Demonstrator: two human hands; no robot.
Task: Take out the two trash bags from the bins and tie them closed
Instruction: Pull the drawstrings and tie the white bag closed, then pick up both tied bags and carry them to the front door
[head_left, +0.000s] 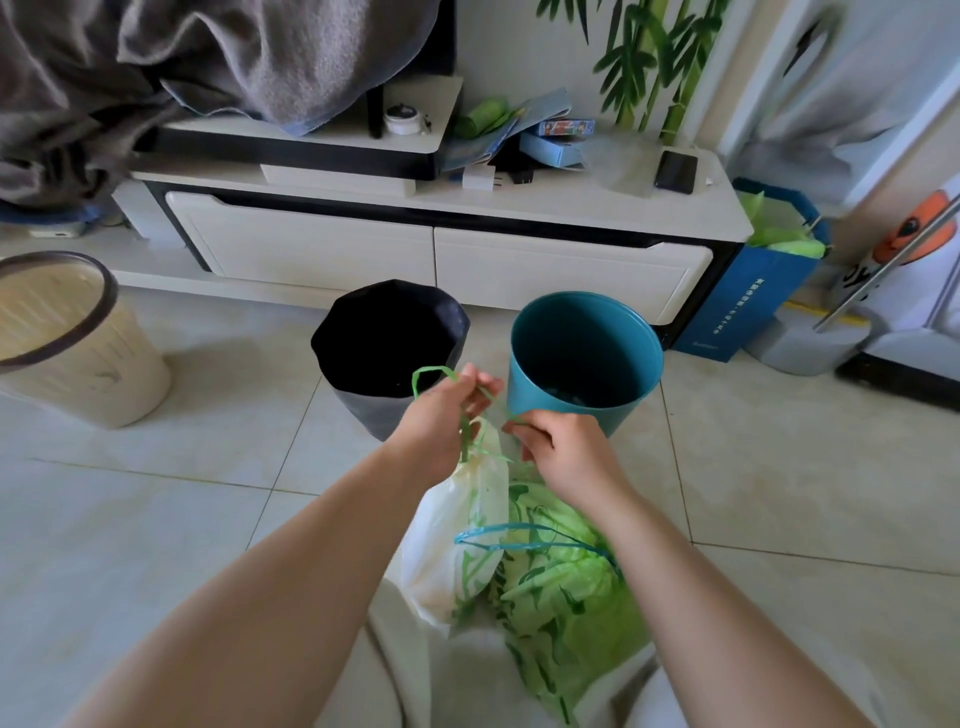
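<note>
Two trash bags lie on the floor in front of me: a white one (457, 530) with a green drawstring (470, 431), and to its right a green patterned one (566, 587) with a blue drawstring (524, 535). My left hand (441, 415) pinches a loop of the green drawstring above the white bag. My right hand (561, 447) grips the other end of that string. Behind the hands stand a black bin (389, 353) and a teal bin (587, 358), both without bags.
A beige bin (67, 338) with a dark rim stands at the far left. A low white TV cabinet (441, 249) runs behind the bins, with a phone (675, 171) on top. A blue paper bag (753, 301) leans at its right end.
</note>
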